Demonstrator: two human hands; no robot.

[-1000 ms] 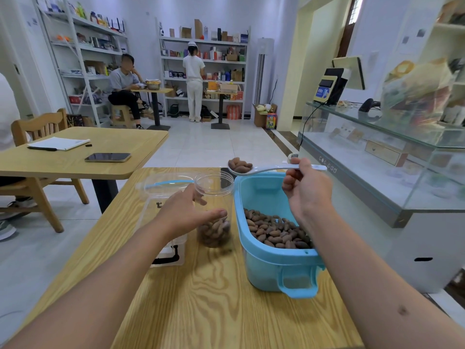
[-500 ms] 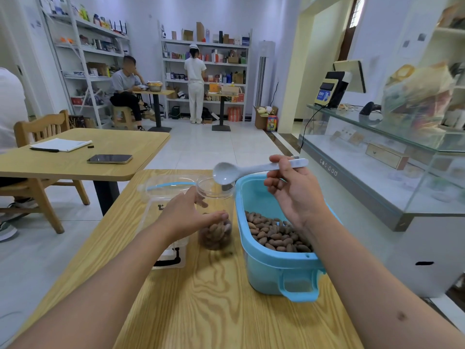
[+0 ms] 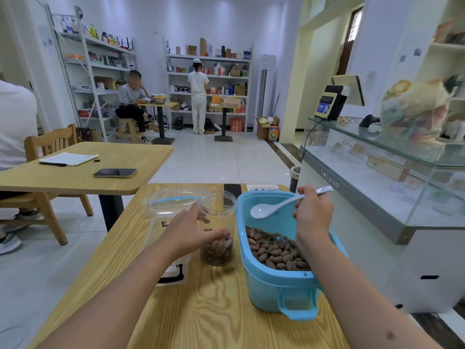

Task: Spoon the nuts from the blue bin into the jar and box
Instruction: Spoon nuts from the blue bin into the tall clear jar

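Gripping the white spoon [image 3: 264,211] by its handle, the right hand [image 3: 313,215] holds it over the blue bin [image 3: 273,285] with the bowl turned up and carrying nothing; the left hand [image 3: 191,231] wraps around the clear jar [image 3: 218,210], thumb across its front and fingers round its back; the jar stands just beside the bin's left wall, its mouth uncovered and a shallow layer of brown nuts in its bottom, partly hidden by the thumb; the nuts [image 3: 274,250] in the bin are oval, dark brown and heaped toward its near end, the right forearm covering some of them; the clear box [image 3: 169,210] sits left of the jar, toward the table's [image 3: 214,318] left edge, its lower part behind the left hand and its contents hard to make out through the plastic; a dark phone [image 3: 232,191] lies at the table's far edge behind the jar; the bin's handle points toward the near edge.
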